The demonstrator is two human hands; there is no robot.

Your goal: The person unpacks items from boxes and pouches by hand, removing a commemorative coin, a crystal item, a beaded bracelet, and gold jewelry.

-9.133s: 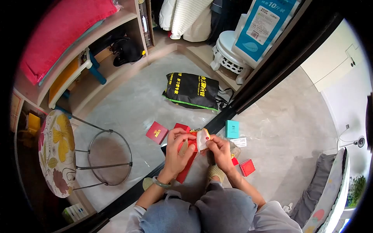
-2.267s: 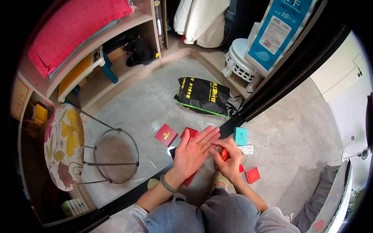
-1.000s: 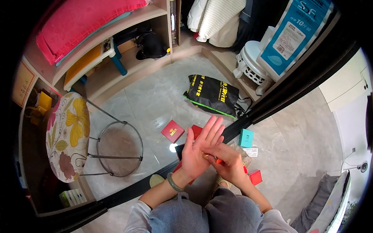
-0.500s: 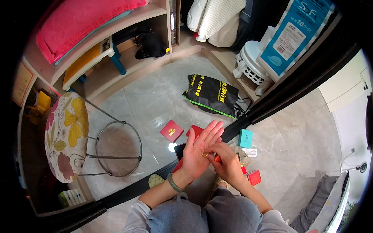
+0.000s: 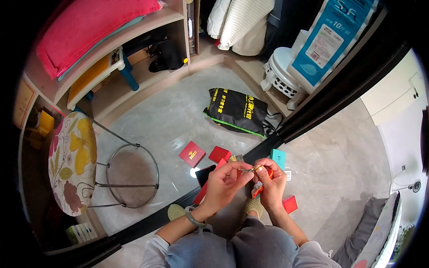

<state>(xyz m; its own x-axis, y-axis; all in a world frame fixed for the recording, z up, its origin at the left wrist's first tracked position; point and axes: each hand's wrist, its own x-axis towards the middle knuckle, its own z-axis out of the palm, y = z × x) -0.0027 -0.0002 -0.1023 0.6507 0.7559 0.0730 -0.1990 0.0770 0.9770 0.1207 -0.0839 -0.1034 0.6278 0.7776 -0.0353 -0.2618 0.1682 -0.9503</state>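
Note:
My left hand (image 5: 222, 184), with a pale green bangle (image 5: 195, 217) at the wrist, is closed in a pinch. Its fingertips meet those of my right hand (image 5: 273, 184) at a small gold piece of jewellery (image 5: 253, 169), too small to tell its exact kind. A red-orange packet (image 5: 257, 189) with a white patch shows below the right fingers and appears tucked in that hand. Beneath and beside the hands lie a dark red box (image 5: 192, 154), a smaller red box (image 5: 219, 154), an open box with a dark inside (image 5: 204, 175) and a turquoise box (image 5: 277, 157).
Another red box (image 5: 290, 204) lies right of my knees. A black drawstring bag (image 5: 237, 111) rests on the floor ahead, near the dark door track (image 5: 178, 204). At left stands a flowered stool (image 5: 73, 163); a white stool (image 5: 282, 71) and blue sack (image 5: 333, 42) are at upper right.
My left hand has turned from a flat, upturned palm carrying the gold piece into a pinch. The right hand has moved slightly right, and both now meet fingertip to fingertip.

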